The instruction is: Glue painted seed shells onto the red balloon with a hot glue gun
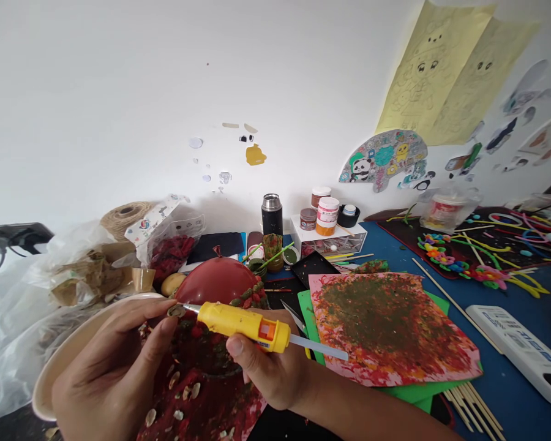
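Note:
My left hand (105, 373) pinches a small nutshell (176, 311) between thumb and fingers. Wrapped around a yellow glue gun (243, 324), my right hand (275, 367) points the metal nozzle at the shell; nozzle and shell appear to touch. A pale glue stick (319, 346) juts from the back of the gun. Just behind the hands sits a red balloon (215, 283), with painted shells (253, 296) in red and green along its right side. Below lies a paint-stained red sheet (202, 422) with several loose shells (174, 380). A cream bowl (46, 392) is partly hidden behind my left hand.
Paint-covered pink paper (459, 361) lies on green sheets at right, near wooden sticks (475, 407) and a white device (518, 349). Paint jars (327, 214), a black flask (272, 214) and a twine roll (123, 217) stand along the wall. Plastic bags (9, 355) crowd the left.

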The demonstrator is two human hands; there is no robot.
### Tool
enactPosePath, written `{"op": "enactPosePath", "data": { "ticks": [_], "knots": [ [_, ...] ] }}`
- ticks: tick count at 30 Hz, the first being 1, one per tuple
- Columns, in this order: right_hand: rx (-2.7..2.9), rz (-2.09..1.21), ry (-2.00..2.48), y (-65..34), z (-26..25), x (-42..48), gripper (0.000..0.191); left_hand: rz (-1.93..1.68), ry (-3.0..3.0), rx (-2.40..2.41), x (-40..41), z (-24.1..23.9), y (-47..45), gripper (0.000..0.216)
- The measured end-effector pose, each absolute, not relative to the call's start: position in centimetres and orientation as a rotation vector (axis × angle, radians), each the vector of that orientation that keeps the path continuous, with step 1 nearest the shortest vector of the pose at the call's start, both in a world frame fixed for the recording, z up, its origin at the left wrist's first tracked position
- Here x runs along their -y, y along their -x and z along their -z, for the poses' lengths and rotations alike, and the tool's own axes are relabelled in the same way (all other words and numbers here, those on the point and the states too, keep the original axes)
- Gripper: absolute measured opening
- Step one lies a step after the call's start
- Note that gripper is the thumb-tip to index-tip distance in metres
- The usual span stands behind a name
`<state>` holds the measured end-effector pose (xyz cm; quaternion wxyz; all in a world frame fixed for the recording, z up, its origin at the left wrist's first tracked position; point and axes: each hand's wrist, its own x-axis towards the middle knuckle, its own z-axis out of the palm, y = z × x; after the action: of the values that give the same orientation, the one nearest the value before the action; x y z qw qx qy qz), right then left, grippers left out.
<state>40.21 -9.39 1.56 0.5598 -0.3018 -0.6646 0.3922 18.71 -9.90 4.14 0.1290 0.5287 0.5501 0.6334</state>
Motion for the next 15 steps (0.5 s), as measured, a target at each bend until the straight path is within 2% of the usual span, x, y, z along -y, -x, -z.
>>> {"op": "enactPosePath", "data": {
  "ticks": [15],
  "knots": [
    [1.633,-0.841,0.710,-40.17,-0.66,9.24,0.086,-1.928,-1.632,-1.523,9.32,-3.79,-18.19,0.010]
  ]
}}
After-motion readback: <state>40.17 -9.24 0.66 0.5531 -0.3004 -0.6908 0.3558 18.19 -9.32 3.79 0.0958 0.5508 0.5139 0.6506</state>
